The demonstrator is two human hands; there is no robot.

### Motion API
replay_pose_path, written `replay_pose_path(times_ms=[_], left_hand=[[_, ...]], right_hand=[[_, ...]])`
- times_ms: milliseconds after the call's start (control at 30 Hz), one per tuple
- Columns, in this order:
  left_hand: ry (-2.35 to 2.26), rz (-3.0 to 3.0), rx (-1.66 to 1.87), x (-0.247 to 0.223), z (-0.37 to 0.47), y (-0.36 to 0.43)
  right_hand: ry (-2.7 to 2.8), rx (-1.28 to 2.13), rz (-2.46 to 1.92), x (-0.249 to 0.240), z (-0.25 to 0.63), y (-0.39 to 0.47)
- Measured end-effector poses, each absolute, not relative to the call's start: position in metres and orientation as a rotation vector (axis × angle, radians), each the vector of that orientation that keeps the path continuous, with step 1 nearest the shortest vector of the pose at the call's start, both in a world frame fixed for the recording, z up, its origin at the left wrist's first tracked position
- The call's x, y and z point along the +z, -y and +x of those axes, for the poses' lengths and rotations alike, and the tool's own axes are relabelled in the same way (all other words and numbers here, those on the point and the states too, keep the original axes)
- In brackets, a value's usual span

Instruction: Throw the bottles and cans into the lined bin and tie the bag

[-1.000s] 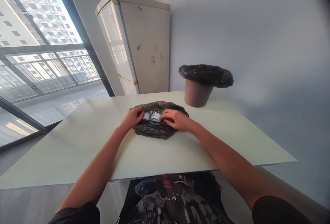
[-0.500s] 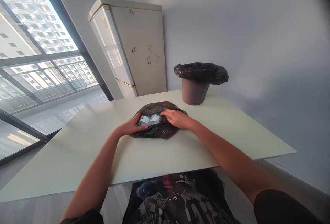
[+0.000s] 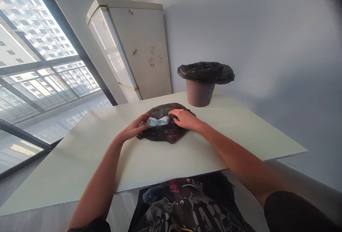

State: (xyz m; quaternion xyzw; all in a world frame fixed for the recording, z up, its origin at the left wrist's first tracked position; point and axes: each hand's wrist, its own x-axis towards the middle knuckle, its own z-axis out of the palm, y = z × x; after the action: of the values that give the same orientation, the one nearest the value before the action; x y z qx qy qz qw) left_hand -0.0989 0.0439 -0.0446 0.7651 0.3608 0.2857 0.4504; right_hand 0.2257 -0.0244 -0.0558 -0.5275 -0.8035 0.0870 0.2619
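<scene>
A black plastic bag (image 3: pixel 160 135) lies crumpled on the table, its mouth turned up. Two clear bottles with white labels, a left bottle (image 3: pixel 152 122) and a right bottle (image 3: pixel 163 120), lie side by side in the mouth; their lower parts are hidden by the bag. My left hand (image 3: pixel 133 128) is at the bag's left rim, thumb and fingers spread on either side of the left bottle's end. Over the bag's right side rests my right hand (image 3: pixel 184 119), thumb and forefinger apart, fingertips near the right bottle. Reddish patches show through the film.
A brown bin (image 3: pixel 199 95) with a black liner (image 3: pixel 207 72) folded over its rim stands on the pale table (image 3: pixel 240 125), behind the bag to the right. Beyond the table is a white refrigerator (image 3: pixel 141 50). Large windows (image 3: pixel 40 72) are at left.
The bottles have tipped slightly within the bag, and their labels are less visible. My left hand's fingers have drawn back a little from them. The view has shifted slightly.
</scene>
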Motion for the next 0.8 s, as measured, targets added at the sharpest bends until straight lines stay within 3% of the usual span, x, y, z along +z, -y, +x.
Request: replay_pose_path(times_ms=[133, 467, 800], left_hand=[[-1.109, 2.144, 0.639, -0.044, -0.095, -0.046], [-1.154, 2.534, 0.385, -0.061, -0.090, -0.043], [-1.219, 2.698, 0.555, -0.064, -0.065, -0.026]], right_hand=[[2.188, 0.252, -1.436, -0.056, 0.224, 0.025], [2.210, 0.254, -1.364, -0.057, 0.223, 0.024], [2.331, 0.333, -1.085, -0.061, 0.219, 0.023]])
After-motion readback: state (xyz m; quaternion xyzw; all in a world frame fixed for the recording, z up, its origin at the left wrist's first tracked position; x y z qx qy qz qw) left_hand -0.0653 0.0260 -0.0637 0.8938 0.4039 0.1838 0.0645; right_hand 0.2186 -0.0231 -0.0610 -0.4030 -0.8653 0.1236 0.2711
